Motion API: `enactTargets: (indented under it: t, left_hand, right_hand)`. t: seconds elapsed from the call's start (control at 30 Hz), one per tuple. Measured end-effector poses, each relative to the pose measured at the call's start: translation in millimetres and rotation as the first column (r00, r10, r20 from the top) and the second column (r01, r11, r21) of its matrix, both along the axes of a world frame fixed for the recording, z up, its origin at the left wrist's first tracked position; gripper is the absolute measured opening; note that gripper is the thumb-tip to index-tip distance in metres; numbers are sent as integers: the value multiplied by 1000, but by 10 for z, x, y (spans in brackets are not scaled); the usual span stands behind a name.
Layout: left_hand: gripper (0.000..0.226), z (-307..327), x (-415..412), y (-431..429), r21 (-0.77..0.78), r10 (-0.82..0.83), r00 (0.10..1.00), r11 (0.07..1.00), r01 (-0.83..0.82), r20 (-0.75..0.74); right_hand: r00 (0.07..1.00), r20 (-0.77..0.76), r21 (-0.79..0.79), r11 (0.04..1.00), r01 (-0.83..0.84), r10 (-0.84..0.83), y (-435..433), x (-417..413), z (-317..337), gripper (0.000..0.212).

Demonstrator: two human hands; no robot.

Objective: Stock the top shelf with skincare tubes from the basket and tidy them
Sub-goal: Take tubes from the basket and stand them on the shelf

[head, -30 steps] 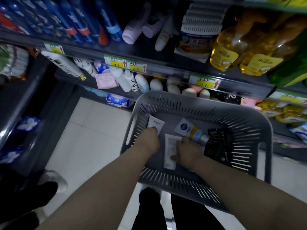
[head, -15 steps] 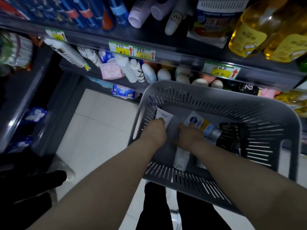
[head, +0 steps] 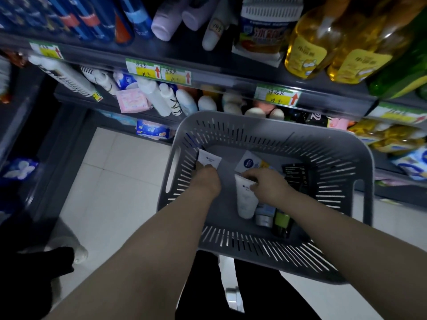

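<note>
Basket: the grey basket (head: 254, 247) stood in front of the person's legs, and both forearms reached down into it, as half a second earlier.
Right hand: the right hand (head: 268, 187) pinched the flat end of the long white tube (head: 246, 199), with the fingers curled over it.
Change at the right: one second earlier this tube lay flat on the basket floor under the hand. Now its flat end was raised and its cap end pointed toward the person, so it had come free of the other things.
Uncovered things: just beside it a silver-capped tube (head: 264, 217) and a dark tube with a green cap (head: 282, 221) showed, which were not visible before.
Left hand: the left hand (head: 204, 180) kept its fingers curled on the lower edge of the small white tube (head: 209, 159), which leaned against the left wall of the basket. This grip had hardly changed.
Remaining stock: the blue-and-white tube (head: 248, 161) and a black packet (head: 297, 173) lay further in, untouched.
Shelf: the shelf edge with price tags (head: 159, 71) ran beyond the basket. No tube from the basket had reached a shelf yet.
Meaning for the task: I judge that both held tubes were ready to be lifted out, and the stocking itself was only starting.
</note>
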State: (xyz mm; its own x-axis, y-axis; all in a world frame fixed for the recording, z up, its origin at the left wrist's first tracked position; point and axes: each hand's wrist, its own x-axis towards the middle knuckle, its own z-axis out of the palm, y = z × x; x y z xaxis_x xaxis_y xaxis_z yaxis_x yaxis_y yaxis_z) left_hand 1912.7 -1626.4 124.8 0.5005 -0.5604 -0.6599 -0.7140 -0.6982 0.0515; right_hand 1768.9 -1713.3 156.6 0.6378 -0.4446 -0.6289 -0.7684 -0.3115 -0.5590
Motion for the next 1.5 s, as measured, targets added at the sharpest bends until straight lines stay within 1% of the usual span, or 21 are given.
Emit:
enactTargets:
  t: [0.07,0.13,0.17,0.27,0.33,0.37,0.47,0.53,0.6,0.67,0.73,0.77,0.83,0.9,0.97,1.03,1.13,1.17,1.23,1.37,1.5]
  left_hand:
    - [43,-80,-44,-1,56,1,1000,998,-1,1]
    - [45,-137,-100,24,78,54,995,996,-47,-86]
    - [44,-145,-134,32,77,61,991,996,-52,-120]
    - [49,-212,-200,34,66,89,986,995,-80,-141]
    - [55,-244,-232,20,47,141,978,990,-135,-156]
    - [54,-248,-236,8,42,164,974,986,-159,-157]
    - [39,-291,-200,3,8,88,986,996,-87,-138]
    - [39,-298,-190,18,-8,29,987,999,-31,-157]
    - [43,-307,-213,42,-2,26,978,1000,-27,-208]
    - [51,-272,-269,17,-11,27,963,999,-31,-268]
    - [61,-291,-324,-23,-52,-1,959,999,-15,-283]
    - [61,-315,-356,-38,-41,-12,956,999,0,-291]
    - [55,-350,-409,-41,2,-90,949,995,95,-301]
    - [48,-297,-434,-1,23,-170,936,982,186,-308]
    - [46,-202,-415,61,-2,-192,934,980,201,-301]
    - [42,-24,-344,107,-71,-168,942,986,154,-290]
    - [20,342,-208,131,-246,-157,965,964,104,-210]
    - [19,484,-167,139,-308,-160,970,946,98,-183]
    - [20,759,-97,163,-427,-160,973,901,75,-165]
    - [21,1304,25,292,-601,-122,976,799,-12,-182]
    - [17,1811,210,534,-740,-142,978,672,-17,-151]
  right_hand:
    - [998,36,-27,998,60,-59,-92,-63,16,37]
    - [991,65,-42,992,118,-115,-161,-121,31,38]
    - [988,77,-44,989,138,-134,-183,-145,41,38]
    - [980,109,-42,984,174,-169,-223,-183,56,39]
    - [976,126,-63,981,186,-177,-236,-195,75,39]
    - [974,141,-78,979,188,-176,-242,-202,81,39]
    - [972,170,-136,973,184,-160,-257,-240,94,37]
    - [977,172,-154,976,156,-129,-253,-272,107,33]
    - [983,172,-201,974,104,-69,-228,-310,136,29]
    - [984,171,-263,960,92,-47,-214,-366,187,27]
    - [989,146,-324,943,79,-33,-185,-431,201,26]
    - [992,122,-358,931,66,-23,-165,-462,185,24]
    - [995,94,-418,907,56,-18,-116,-517,151,21]
    - [994,106,-448,891,68,-23,-61,-542,170,20]
    - [992,121,-511,854,94,-37,-11,-563,218,20]
    - [991,119,-571,811,125,-68,54,-558,332,20]
    - [985,105,-574,801,170,-135,153,-512,538,19]
    - [982,112,-574,796,191,-155,188,-502,608,20]
    - [970,150,-591,769,243,-191,296,-478,754,21]
    - [954,186,-649,700,298,-234,568,-424,1028,24]
    - [941,226,-700,631,336,-250,835,-318,1368,26]
